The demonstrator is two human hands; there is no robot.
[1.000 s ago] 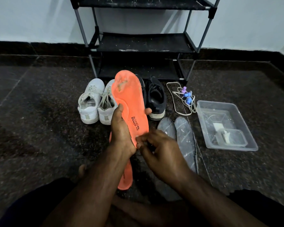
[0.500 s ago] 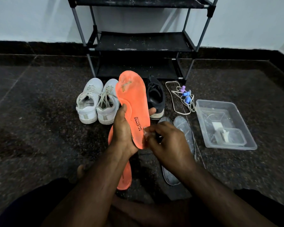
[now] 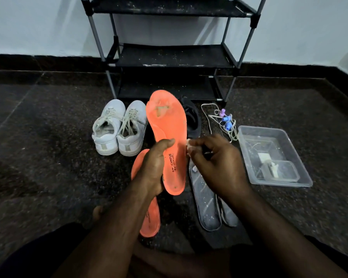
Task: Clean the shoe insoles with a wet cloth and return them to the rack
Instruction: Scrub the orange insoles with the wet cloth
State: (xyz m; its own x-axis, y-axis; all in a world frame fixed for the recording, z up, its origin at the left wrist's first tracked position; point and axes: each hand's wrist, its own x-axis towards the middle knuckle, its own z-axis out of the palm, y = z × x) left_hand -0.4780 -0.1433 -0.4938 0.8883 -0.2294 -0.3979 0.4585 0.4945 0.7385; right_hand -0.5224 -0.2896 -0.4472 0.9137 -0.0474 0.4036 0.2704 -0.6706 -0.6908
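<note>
My left hand grips the orange insole around its heel half, thumb pressed across the printed face, fingers wrapped behind. I hold it upright, toe end up, above the floor. The toe area shows a worn, scuffed patch.

My right hand sits just beside the insole's right edge, fingers curled, pinching a small pale scrap between thumb and fingertips. I cannot tell what the scrap is.

A second orange insole lies flat on the floor below my left hand, partly hidden by my wrist. Two grey insoles lie side by side on the floor under my right forearm, toes toward the rack, speckled with pale flecks.

The black shoe rack stands against the white wall at the far edge of the floor, its shelves bare and dusty. A pair of white sneakers sits in front of its left leg, heels toward me. A black shoe shows behind the raised insole, mostly covered by it. A cord with lilac and blue pieces lies to the right of it. Near that, a clear plastic tub rests on the floor, holding a smaller clear container and something white.
</note>
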